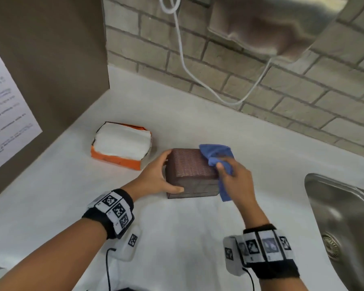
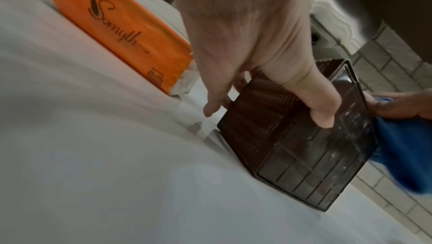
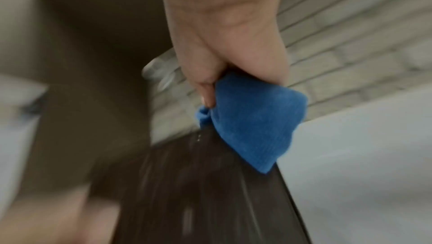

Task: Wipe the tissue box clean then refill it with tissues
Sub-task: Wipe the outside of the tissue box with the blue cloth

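Observation:
A dark brown tissue box [image 1: 192, 172] [image 2: 301, 137] [image 3: 201, 192] with a woven pattern stands on the white counter [image 1: 177, 238]. My left hand [image 1: 156, 177] [image 2: 254, 59] grips its left side, thumb on the near face and fingers round the far edge. My right hand [image 1: 233, 177] [image 3: 224, 48] holds a bunched blue cloth [image 1: 216, 158] [image 2: 406, 152] [image 3: 252, 118] against the box's right top edge. An orange pack of white tissues [image 1: 122, 144] [image 2: 119, 28], torn wide at the top, lies left of the box. The right wrist view is motion-blurred.
A steel sink [image 1: 345, 217] is set into the counter at the right. A brick-pattern wall [image 1: 261, 80] runs behind, with a white cable [image 1: 198, 80] hanging on it. A brown panel with a printed sheet [image 1: 4, 110] stands at the left.

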The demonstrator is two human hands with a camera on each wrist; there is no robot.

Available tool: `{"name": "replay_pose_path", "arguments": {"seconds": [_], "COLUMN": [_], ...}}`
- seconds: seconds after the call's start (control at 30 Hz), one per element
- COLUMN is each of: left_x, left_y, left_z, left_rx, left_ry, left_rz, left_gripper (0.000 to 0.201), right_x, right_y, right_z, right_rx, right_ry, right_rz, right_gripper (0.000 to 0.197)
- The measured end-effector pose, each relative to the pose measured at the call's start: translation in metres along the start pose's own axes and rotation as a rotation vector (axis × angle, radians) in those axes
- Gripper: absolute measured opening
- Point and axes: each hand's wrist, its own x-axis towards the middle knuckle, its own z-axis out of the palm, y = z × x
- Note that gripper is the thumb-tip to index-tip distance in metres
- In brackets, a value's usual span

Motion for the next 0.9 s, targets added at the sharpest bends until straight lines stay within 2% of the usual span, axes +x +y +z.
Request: {"name": "replay_pose_path", "arguments": {"seconds": [0.07, 0.13, 0.2, 0.3, 0.4, 0.43, 0.57, 0.63, 0.73, 0.77, 0.83, 0.9], "left_x": [0.001, 0.000, 0.001, 0.001, 0.001, 0.000, -0.002, -0.002, 0.000, 0.001, 0.001, -0.002], "left_y": [-0.003, -0.004, -0.004, -0.006, -0.006, -0.005, -0.004, -0.001, 0.000, 0.000, 0.001, 0.004], "left_z": [-0.002, -0.003, -0.003, -0.001, 0.000, -0.001, -0.002, -0.003, -0.001, 0.000, 0.001, 0.000], "left_rx": [0.015, 0.032, 0.040, 0.028, 0.014, 0.012, -0.028, 0.024, 0.049, 0.047, 0.025, -0.016], "left_ry": [-0.022, -0.022, -0.014, -0.012, -0.002, 0.001, -0.012, 0.007, 0.007, 0.008, 0.015, 0.012], "left_rz": [-0.013, -0.023, -0.023, -0.008, 0.002, 0.012, 0.025, 0.026, -0.001, 0.000, 0.011, 0.024], "left_gripper": [0.101, 0.099, 0.099, 0.100, 0.102, 0.101, 0.087, 0.092, 0.101, 0.102, 0.101, 0.091], "right_x": [0.010, 0.013, 0.012, 0.011, 0.003, -0.003, -0.020, -0.010, 0.010, 0.011, 0.004, -0.015], "right_y": [0.003, 0.000, -0.005, -0.007, -0.003, -0.009, -0.033, -0.022, -0.003, -0.002, -0.016, -0.032], "right_z": [-0.034, -0.056, -0.058, -0.026, 0.027, 0.043, 0.072, 0.056, 0.021, 0.019, 0.040, 0.071], "right_rx": [0.162, 0.285, 0.260, 0.096, -0.276, -0.319, -0.268, -0.175, -0.193, -0.247, -0.330, -0.323], "right_ry": [-0.008, 0.017, 0.043, 0.026, -0.003, -0.006, -0.177, -0.172, 0.006, 0.045, 0.039, -0.040], "right_rz": [0.156, 0.225, 0.165, 0.050, -0.140, -0.185, -0.348, -0.293, -0.069, -0.046, -0.131, -0.261], "right_gripper": [0.012, 0.013, 0.015, 0.011, 0.028, 0.031, 0.037, 0.040, 0.036, 0.034, 0.031, 0.033]}}
